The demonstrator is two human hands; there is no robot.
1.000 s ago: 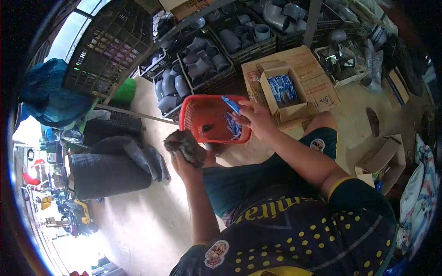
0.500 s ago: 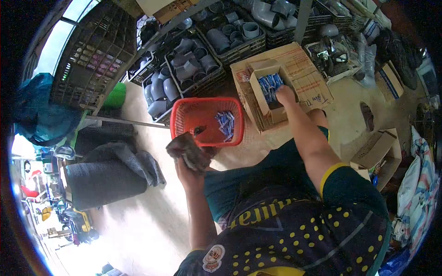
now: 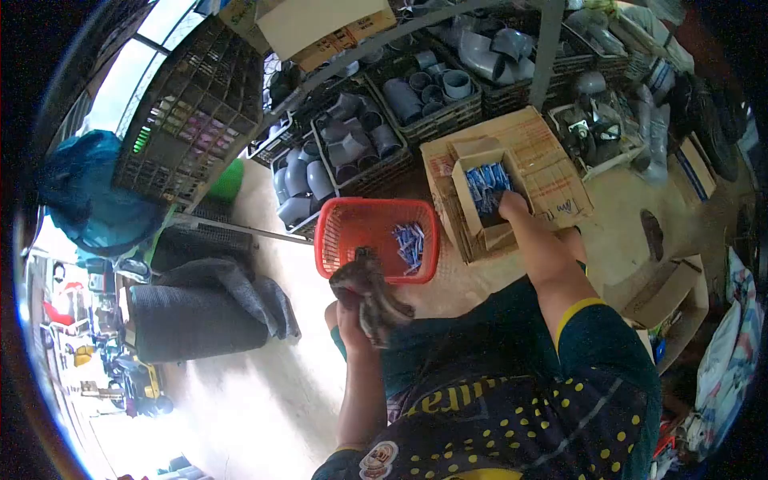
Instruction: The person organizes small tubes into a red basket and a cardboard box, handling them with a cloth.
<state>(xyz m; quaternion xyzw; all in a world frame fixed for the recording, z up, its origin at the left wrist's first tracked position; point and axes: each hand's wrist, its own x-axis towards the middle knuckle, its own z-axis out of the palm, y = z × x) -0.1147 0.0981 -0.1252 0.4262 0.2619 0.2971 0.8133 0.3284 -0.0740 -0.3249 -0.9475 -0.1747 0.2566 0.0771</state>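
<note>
Brown, frayed rag [image 3: 376, 296] sits bunched in the left hand [image 3: 346, 318], whose fingers are closed tight around it, close to the body. Just beyond, the red basket [image 3: 336, 232] rests on the concrete floor [image 3: 264, 384] with a few loose packets [image 3: 410, 240] lying in its right half. The right hand [image 3: 512, 206] reaches into the small cardboard box [image 3: 498, 234], fingertips down among the blue packets [image 3: 486, 182] stacked there; I cannot tell whether they have closed on one. A clean pick probably means pinching one packet by its end and lifting straight up, clear of the flaps. The box stands on a larger flat carton [image 3: 552, 160]; behind are crates of grey pipe fittings [image 3: 352, 128], and a rolled grey mat [image 3: 192, 312] lies off to the left.
</note>
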